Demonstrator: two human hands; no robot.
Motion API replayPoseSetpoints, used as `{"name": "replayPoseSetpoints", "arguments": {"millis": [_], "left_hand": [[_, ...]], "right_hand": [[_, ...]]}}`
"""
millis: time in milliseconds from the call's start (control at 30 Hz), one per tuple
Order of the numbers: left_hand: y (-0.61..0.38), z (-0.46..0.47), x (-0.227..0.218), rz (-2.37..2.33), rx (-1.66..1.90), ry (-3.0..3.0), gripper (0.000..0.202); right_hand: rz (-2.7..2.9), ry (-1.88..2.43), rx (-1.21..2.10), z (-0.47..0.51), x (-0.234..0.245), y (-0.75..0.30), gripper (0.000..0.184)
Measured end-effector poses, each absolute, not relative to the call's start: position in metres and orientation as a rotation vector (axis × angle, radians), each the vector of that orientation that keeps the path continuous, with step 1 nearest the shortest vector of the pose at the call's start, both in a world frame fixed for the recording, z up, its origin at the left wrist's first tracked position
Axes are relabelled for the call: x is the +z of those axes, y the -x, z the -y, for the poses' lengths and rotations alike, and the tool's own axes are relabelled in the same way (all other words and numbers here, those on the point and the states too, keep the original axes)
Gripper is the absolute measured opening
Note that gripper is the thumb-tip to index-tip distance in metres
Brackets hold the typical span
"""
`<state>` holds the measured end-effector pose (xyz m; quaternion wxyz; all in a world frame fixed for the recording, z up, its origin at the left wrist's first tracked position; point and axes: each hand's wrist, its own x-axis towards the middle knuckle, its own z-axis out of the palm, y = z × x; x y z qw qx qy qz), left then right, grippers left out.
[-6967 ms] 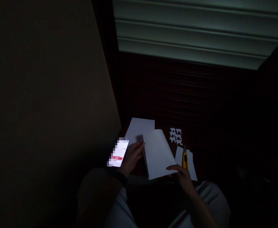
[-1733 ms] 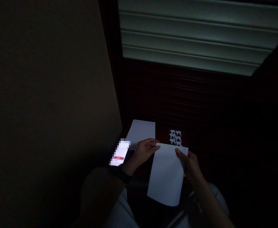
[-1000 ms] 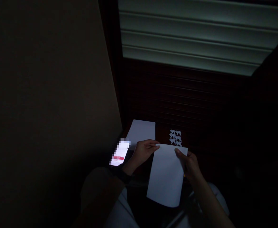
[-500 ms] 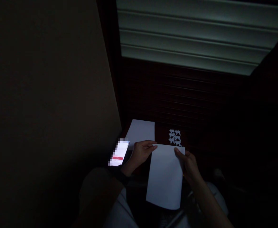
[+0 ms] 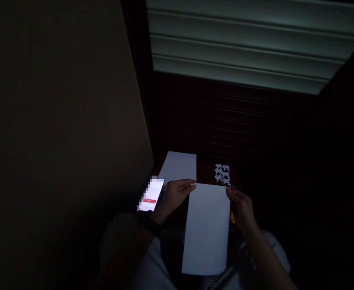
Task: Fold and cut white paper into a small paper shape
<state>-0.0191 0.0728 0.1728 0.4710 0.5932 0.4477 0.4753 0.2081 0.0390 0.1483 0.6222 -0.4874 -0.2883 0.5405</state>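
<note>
The dim wall (image 5: 65, 121) on my left and the slatted panel (image 5: 240, 44) ahead leave me in near-darkness, so I judge that a crooked edge could easily escape me. My legs (image 5: 155, 264) crowd the near side, where one jolt could shake the dark desk (image 5: 205, 169) and whatever lies on it. The white sheet (image 5: 207, 229) I hold hangs down toward me past the desk's near side; supported only at the top, it could crease if its loose bottom catches on me. A thin edge peeks out at its left, so it may be doubled, though I cannot tell, and two layers could slide out of line. A second sheet (image 5: 179, 166) lies at the far left, where a sweep of my arm could drag it. My hands are apart, each pinching a top corner: the left hand (image 5: 177, 195) and the right hand (image 5: 242, 205) could skew or tear the paper by pulling unevenly. The lit phone (image 5: 152, 197), just beside my left hand, could get knocked. The yellow cutter (image 5: 232, 217) is mostly hidden by the sheet and my right hand; I cannot see its blade, so a blind brush might nick me. The small cutouts (image 5: 225, 175), just beyond the sheet's top edge, could scatter if the paper sweeps over them.
</note>
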Motion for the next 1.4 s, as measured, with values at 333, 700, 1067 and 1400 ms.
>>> {"name": "replayPoseSetpoints", "arguments": {"millis": [333,700,1067,1400], "left_hand": [[0.0187,-0.0723,0.1726,-1.14,1.171,-1.489,0.027],[0.0195,-0.0729,0.1731,-1.111,1.161,-1.511,0.036],[0.0207,-0.0708,0.1763,-1.063,1.139,-1.496,0.029],[0.0223,-0.0734,0.1732,-1.071,1.138,-1.493,0.026]], "right_hand": [[0.682,1.153,1.117,-0.0422,0.1443,-0.2105,0.019],[0.699,1.151,1.124,-0.042,0.1386,-0.2133,0.018],[0.669,1.116,1.105,-0.044,0.1391,-0.2142,0.018],[0.653,1.126,1.101,-0.0438,0.1389,-0.2134,0.016]]}}
